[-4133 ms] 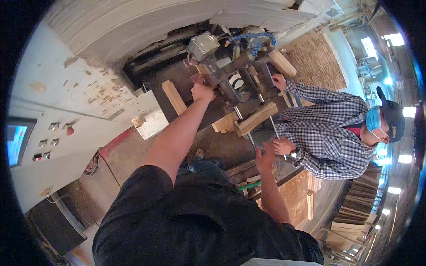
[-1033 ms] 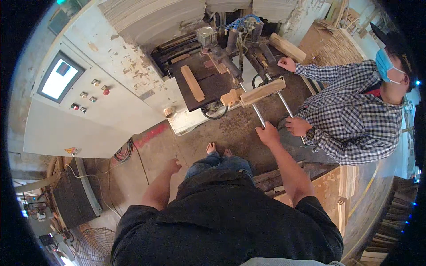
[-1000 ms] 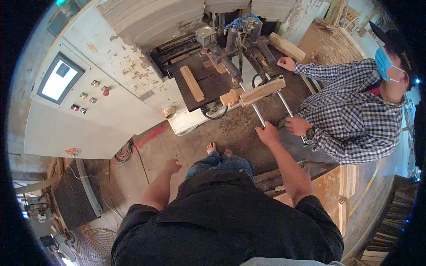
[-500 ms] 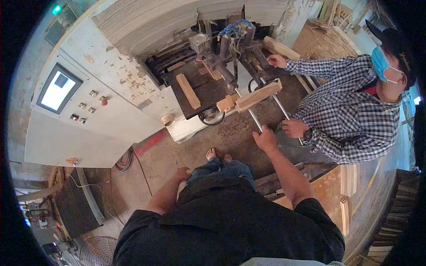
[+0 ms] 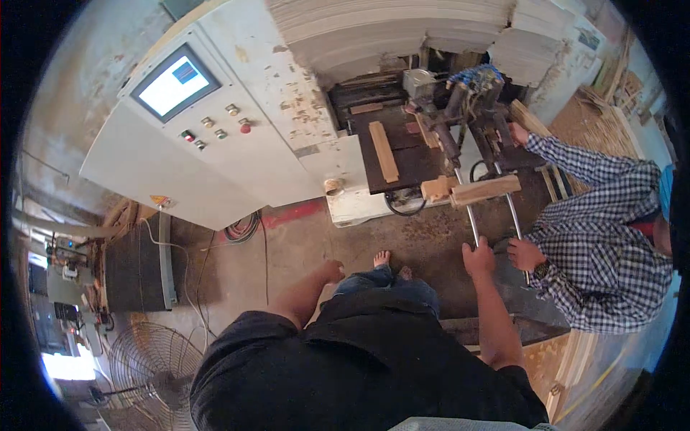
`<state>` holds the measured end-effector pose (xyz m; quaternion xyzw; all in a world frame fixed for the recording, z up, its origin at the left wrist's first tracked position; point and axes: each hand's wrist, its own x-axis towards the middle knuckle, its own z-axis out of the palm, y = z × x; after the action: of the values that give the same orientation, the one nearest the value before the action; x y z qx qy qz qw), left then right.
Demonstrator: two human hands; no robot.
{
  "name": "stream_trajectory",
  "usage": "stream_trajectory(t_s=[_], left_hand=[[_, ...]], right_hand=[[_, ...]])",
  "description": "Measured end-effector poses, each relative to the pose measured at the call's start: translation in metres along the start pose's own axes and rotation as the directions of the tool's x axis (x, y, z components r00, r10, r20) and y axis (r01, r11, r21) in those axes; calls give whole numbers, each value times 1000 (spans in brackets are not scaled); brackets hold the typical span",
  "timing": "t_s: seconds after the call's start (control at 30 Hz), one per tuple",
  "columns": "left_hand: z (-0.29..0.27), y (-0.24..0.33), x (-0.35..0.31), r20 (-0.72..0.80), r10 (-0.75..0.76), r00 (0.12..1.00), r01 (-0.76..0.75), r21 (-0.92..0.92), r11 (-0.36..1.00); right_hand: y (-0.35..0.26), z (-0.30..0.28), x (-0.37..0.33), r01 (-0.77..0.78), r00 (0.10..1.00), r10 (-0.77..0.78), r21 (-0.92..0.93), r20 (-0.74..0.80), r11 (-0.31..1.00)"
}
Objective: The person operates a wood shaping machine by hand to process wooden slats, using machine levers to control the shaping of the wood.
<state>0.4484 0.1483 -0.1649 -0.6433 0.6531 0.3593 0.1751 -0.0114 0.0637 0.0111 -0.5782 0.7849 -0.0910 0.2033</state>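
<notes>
My right hand [image 5: 479, 258] is closed around the near end of a metal rod [image 5: 472, 223] that runs out from the machine. A second metal rod [image 5: 516, 223] lies parallel to it; a co-worker's hand [image 5: 525, 254] is beside that one. Across both rods lies a wooden bar [image 5: 486, 190], with a smaller wooden block [image 5: 435, 189] at its left end. My left hand [image 5: 330, 271] hangs low beside my thigh, fingers loosely bent and seemingly apart, with nothing visible in it. The co-worker's other hand [image 5: 518, 134] reaches to the machine head [image 5: 471, 104].
A pale control cabinet [image 5: 237, 154] with a lit screen [image 5: 175, 83] and buttons stands at the left. A wooden strip [image 5: 384, 151] lies on the dark machine table [image 5: 413, 161]. Coiled cable [image 5: 242, 228] rests on the floor. A wire-guarded fan [image 5: 154, 355] is at lower left.
My view has swung left, so the scene sits further right and the cabinet shows more fully. My right hand stays on the rod. My left hand remains low by my thigh.
</notes>
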Motion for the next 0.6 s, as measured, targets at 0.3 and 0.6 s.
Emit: stream_trajectory(t_s=[0.3,0.6], left_hand=[[21,-5,-7,-4,-13,1000,12,-115,993],[8,-8,-9,-76,61,995,-64,-37,997]], right_hand=[[3,9,0,41,998,-42,-22,-56,999],[1,4,-1,20,1000,-21,-48,-13,999]])
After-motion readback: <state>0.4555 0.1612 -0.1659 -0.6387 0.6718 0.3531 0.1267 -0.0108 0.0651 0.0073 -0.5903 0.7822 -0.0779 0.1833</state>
